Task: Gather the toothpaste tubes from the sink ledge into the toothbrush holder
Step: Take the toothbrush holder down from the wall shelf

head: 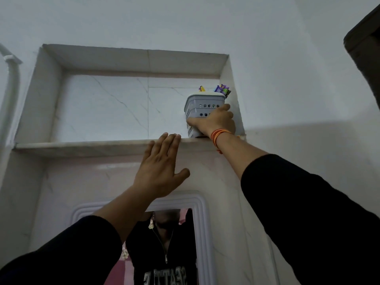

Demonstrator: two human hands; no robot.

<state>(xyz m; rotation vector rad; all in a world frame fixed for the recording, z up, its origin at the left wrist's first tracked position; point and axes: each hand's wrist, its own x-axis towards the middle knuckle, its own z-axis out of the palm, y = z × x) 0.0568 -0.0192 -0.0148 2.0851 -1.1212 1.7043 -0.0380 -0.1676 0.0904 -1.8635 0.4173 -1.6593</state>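
A grey perforated toothbrush holder (200,109) stands at the right end of a recessed wall niche, on its marble ledge (82,145). Colourful items poke out of its top: something yellow (202,88) and a purple-green end (222,90); I cannot tell which are toothpaste tubes. My right hand (218,122), with red-orange threads at the wrist, grips the holder's lower front. My left hand (160,167) is raised flat with its fingers apart, its fingertips at the ledge's front edge, holding nothing.
The niche's right wall (232,95) is close beside the holder. A white pipe (11,83) runs down the left wall. Below the ledge hangs a white-framed mirror (197,204) reflecting a person's dark jacket. A dark object (368,38) juts in at the upper right.
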